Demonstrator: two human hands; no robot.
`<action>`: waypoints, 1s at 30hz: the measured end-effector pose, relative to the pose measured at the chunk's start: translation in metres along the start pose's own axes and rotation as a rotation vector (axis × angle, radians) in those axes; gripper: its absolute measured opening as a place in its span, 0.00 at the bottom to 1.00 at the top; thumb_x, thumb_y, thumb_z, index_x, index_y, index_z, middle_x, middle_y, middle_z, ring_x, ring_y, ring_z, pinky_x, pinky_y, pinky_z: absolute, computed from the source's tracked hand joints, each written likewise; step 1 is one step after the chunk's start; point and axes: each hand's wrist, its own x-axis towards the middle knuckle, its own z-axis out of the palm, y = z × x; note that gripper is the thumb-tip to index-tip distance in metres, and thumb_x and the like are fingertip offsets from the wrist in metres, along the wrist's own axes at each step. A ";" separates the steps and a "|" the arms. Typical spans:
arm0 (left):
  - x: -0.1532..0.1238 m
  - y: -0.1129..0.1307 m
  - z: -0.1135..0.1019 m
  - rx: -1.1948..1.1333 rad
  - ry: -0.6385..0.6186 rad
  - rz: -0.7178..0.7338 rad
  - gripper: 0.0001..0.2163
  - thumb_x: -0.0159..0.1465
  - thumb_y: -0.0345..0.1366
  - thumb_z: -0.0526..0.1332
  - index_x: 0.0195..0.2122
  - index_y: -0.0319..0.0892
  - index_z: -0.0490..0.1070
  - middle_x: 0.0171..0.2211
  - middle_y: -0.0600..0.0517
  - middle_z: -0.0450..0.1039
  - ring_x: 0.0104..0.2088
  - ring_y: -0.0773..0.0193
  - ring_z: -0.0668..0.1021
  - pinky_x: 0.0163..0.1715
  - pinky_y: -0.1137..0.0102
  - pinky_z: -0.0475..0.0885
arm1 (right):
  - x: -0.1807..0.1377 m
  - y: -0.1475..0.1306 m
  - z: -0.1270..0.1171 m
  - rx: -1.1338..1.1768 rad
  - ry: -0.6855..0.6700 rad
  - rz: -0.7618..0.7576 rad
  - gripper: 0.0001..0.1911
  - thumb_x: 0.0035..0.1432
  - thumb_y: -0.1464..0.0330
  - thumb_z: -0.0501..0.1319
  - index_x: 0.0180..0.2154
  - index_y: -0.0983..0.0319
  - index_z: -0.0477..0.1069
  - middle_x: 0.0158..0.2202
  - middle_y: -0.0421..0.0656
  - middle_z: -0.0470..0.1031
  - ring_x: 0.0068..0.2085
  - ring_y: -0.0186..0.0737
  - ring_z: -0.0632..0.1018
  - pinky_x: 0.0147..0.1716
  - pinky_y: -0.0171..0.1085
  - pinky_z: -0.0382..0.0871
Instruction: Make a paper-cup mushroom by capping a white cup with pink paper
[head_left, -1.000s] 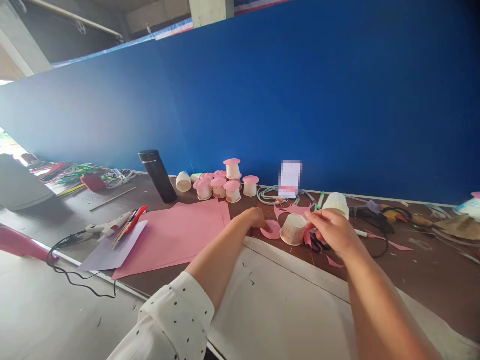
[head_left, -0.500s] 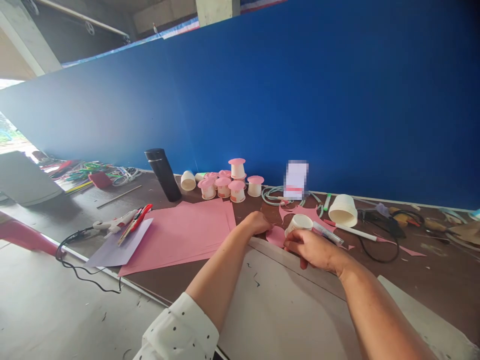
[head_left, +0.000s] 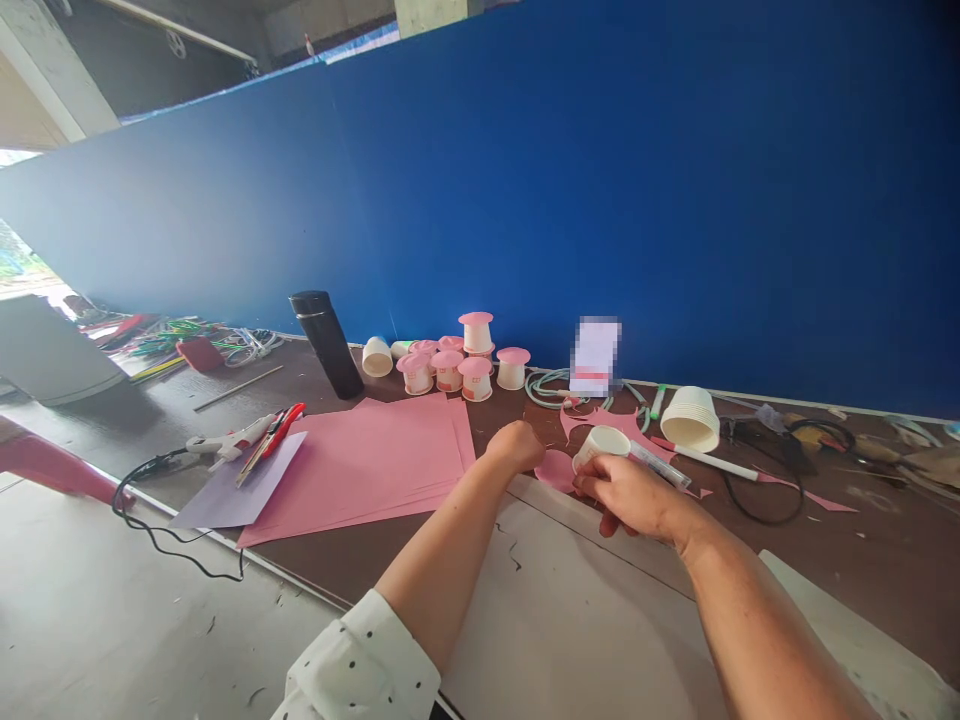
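Note:
A pink paper circle [head_left: 555, 471] lies between my hands at the near part of the table. My left hand [head_left: 517, 447] is curled at its left edge, with the fingertips mostly hidden behind the hand. At the right edge of the circle, my right hand [head_left: 626, 492] has its thumb and fingers closed together. Just behind those fingers is a white paper cup [head_left: 606, 440], mouth upward, its lower part covered by the hand. Farther back stand several upturned paper cups [head_left: 475, 382] topped with pink paper circles, one raised on others.
Pink paper sheets [head_left: 375, 450] lie left, with a purple sheet [head_left: 225, 508], red cutter [head_left: 281, 435] and glue gun [head_left: 229, 440] on its cord. A black flask [head_left: 328, 345] stands behind. Nested cups [head_left: 690, 418], a marker [head_left: 712, 460] and pink scraps lie right. A blue panel [head_left: 525, 200] closes the back.
My left hand has turned slightly, so its fingertips are less visible. My right hand, the circle and the cup stay nearly in place; the view has shifted a little.

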 end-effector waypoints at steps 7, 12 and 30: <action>-0.001 -0.002 0.002 -0.024 -0.011 0.016 0.13 0.58 0.42 0.58 0.35 0.41 0.79 0.36 0.45 0.79 0.38 0.58 0.78 0.32 0.72 0.69 | -0.002 -0.004 0.000 -0.046 0.049 -0.012 0.11 0.60 0.63 0.55 0.36 0.62 0.72 0.28 0.41 0.76 0.20 0.32 0.77 0.13 0.28 0.53; 0.000 -0.004 0.005 -0.011 0.002 -0.003 0.14 0.59 0.43 0.58 0.38 0.42 0.78 0.39 0.45 0.79 0.40 0.56 0.78 0.34 0.70 0.70 | -0.005 -0.008 0.000 -0.071 0.067 -0.021 0.09 0.59 0.64 0.55 0.35 0.61 0.72 0.24 0.39 0.74 0.19 0.32 0.76 0.14 0.28 0.53; -0.002 -0.002 0.008 0.008 -0.014 -0.012 0.16 0.60 0.46 0.56 0.39 0.42 0.78 0.42 0.44 0.79 0.40 0.55 0.79 0.33 0.70 0.70 | -0.005 -0.009 0.001 -0.040 0.072 -0.023 0.07 0.59 0.66 0.56 0.34 0.62 0.70 0.29 0.40 0.75 0.19 0.31 0.76 0.16 0.29 0.56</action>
